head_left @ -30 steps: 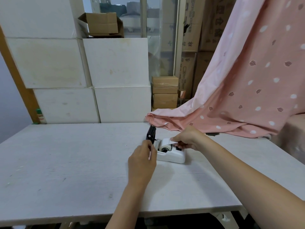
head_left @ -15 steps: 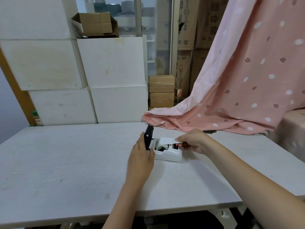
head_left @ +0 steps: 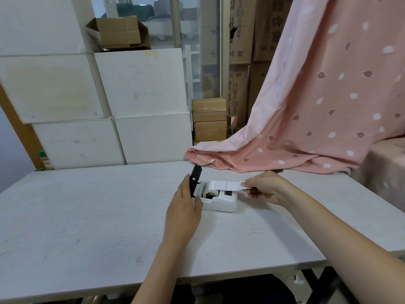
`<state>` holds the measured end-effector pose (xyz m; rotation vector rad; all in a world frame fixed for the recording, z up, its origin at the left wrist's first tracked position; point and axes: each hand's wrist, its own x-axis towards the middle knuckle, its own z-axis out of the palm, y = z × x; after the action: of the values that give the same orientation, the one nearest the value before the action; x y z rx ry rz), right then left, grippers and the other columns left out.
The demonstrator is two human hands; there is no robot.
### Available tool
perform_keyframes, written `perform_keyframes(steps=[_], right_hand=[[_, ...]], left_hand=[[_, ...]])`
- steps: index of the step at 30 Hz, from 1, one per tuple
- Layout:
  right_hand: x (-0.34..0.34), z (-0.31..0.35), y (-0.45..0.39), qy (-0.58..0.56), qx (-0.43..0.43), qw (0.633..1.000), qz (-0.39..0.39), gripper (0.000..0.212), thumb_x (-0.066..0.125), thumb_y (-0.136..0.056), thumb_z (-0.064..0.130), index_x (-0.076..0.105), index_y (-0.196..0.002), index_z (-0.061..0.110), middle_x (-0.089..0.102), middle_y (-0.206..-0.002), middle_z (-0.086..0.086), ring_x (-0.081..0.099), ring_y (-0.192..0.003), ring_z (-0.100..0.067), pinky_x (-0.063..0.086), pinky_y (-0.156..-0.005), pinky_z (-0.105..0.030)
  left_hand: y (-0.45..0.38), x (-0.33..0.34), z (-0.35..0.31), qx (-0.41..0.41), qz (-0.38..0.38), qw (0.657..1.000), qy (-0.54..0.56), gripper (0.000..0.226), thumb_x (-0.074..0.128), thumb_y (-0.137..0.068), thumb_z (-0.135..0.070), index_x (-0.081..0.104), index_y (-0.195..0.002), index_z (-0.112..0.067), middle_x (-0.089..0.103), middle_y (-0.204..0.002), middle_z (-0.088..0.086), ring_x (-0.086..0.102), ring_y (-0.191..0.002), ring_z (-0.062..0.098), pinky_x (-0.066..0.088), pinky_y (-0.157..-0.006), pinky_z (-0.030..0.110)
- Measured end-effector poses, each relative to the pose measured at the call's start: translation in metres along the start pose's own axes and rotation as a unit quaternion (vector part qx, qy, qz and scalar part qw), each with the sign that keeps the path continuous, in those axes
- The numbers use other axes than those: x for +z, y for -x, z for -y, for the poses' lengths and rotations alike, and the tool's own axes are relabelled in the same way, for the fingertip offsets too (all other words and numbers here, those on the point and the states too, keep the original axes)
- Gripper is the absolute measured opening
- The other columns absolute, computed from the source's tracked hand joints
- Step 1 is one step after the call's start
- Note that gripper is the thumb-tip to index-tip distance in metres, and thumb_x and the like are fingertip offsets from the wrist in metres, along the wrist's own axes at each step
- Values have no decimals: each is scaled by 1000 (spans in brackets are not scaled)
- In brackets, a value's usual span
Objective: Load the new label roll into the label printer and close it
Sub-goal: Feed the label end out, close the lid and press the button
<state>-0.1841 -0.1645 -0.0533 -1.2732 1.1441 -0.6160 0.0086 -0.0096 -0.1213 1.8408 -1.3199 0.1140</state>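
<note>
- Bench [head_left: 87,227]: a pale, wood-grained top filled the lower part of the view and carried the printer near its middle, toward the far edge.
- Pink patterned cloth [head_left: 317,106]: it hung at the right and its lower folds lay on the far edge of the bench, just behind the printer.
- White blocks [head_left: 140,84] were stacked behind the bench on the left; brown cartons [head_left: 209,121] stood further back between the blocks and the cloth.
- Right hand [head_left: 266,187]: it was raised just right of the printer. The fingers [head_left: 252,184] pinched the free end of the label strip between thumb and forefinger; the remaining fingers were curled below.
- Left hand [head_left: 183,209]: it rested against the left end of the printer. The fingers were held together and extended up along the outer face of the lid, with the thumb on the near corner of the printer body. Cannot tell whether the lid was gripped or only steadied.
- Label printer [head_left: 219,201]: a white body sat flat on the bench with its compartment open.
- Lid [head_left: 195,178]: black on the inner face, it stood nearly upright at the printer's left end.
- Label roll [head_left: 210,189]: white, seated in the open compartment beside the lid.
- Label strip [head_left: 228,185]: it ran taut from the top of the roll rightward over the printer body to the right hand.
</note>
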Motion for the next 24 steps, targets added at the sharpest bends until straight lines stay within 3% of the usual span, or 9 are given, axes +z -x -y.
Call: perform_keyframes(steps=[6,10,15,20,24], right_hand=[[-2,-7,2,3,5,1000,-5,27,73,-90,-10,71,-115,-19,66,-85,-20,58,-63,-22,54,-64,-30],[0,-11,3,-22,16,1000,1,24,71,-91,-12,70,-113,-20,64,-79,-18,57,-62,-22,54,-62,-30],[7,-12,10,-47,24,999,0,12,69,-91,-14,69,-103,-17,63,-84,-21,56,-63,-23,52,-62,-32],[9,-14,11,-41,15,999,-11,28,68,-92,-14,64,-118,-25,61,-79,-20,55,-61,-23,51,-61,-32],[6,-14,11,-52,11,999,-8,32,69,-93,-12,63,-121,-25,61,-89,-24,56,-60,-23,53,-59,-31]], left_hand=[[0,1,-2,17,14,1000,14,68,54,-100,-24,21,-159,-23,38,-160,-8,48,-138,17,43,-94,24],[0,2,-1,57,37,998,19,70,55,-99,-32,19,-159,-28,31,-163,-11,39,-145,12,48,-107,31],[2,3,-1,106,61,992,-16,72,57,-99,-33,20,-161,-28,23,-166,-15,26,-150,6,27,-109,15],[1,7,1,147,77,985,-54,65,59,-97,-34,33,-157,-30,26,-165,-14,31,-147,9,55,-92,26],[0,10,3,157,92,980,-83,59,56,-95,-40,40,-152,-36,32,-163,-14,30,-147,15,59,-90,34]])
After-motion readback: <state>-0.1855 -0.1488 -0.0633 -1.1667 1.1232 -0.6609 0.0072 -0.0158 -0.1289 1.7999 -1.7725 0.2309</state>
